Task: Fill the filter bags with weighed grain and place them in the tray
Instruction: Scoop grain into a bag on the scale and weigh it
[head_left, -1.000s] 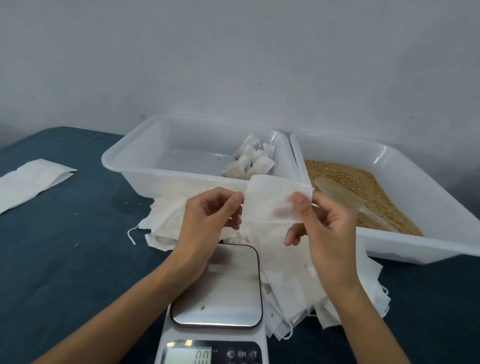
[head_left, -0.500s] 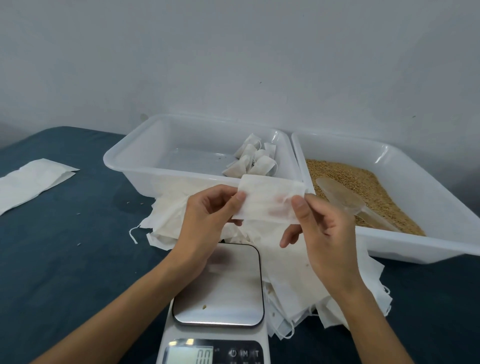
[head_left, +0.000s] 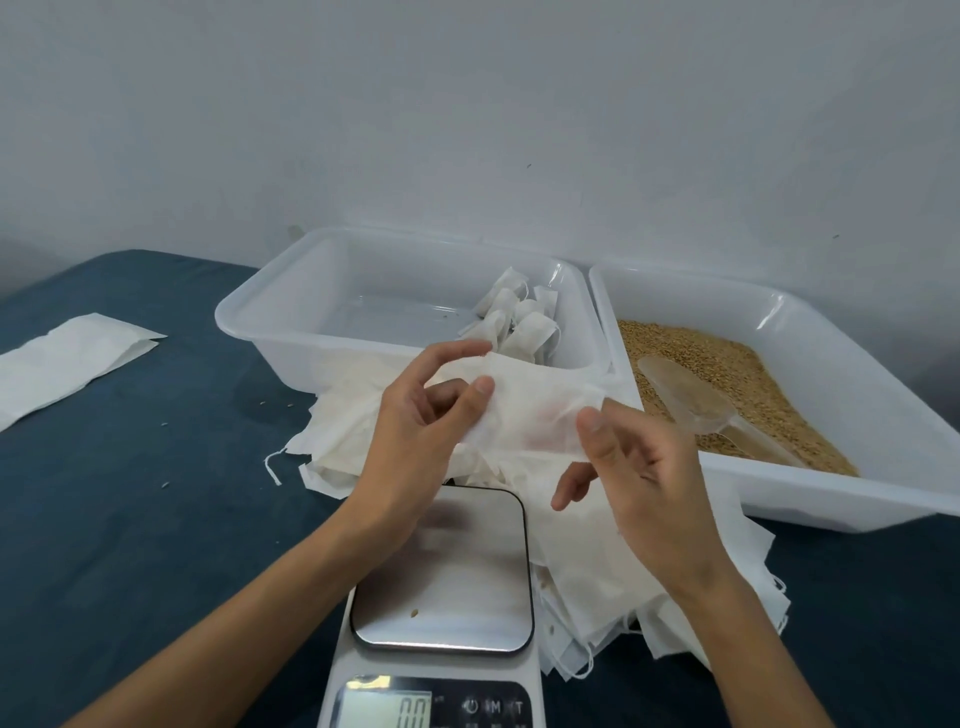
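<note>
Filter bag, white and empty, is held in the air between both hands, above the far edge of the scale and in front of the trays. Nearest the camera, the scale's display reads zero, and one grain lies on its steel plate. The left hand has its grip clamped on the bag's left end, thumb on the near face and fingers curled behind. The right hand pinches the bag's right end under the thumb, the other fingers loosely spread below. Beneath the hands a heap of empty bags spreads over the dark blue tabletop, partly under the scale's right side. Farther back, the left tray holds several filled bags in its right corner. Touching it on the right, the grain tray holds a clear scoop lying on the grain. A flat white packet lies well apart at the far left.
</note>
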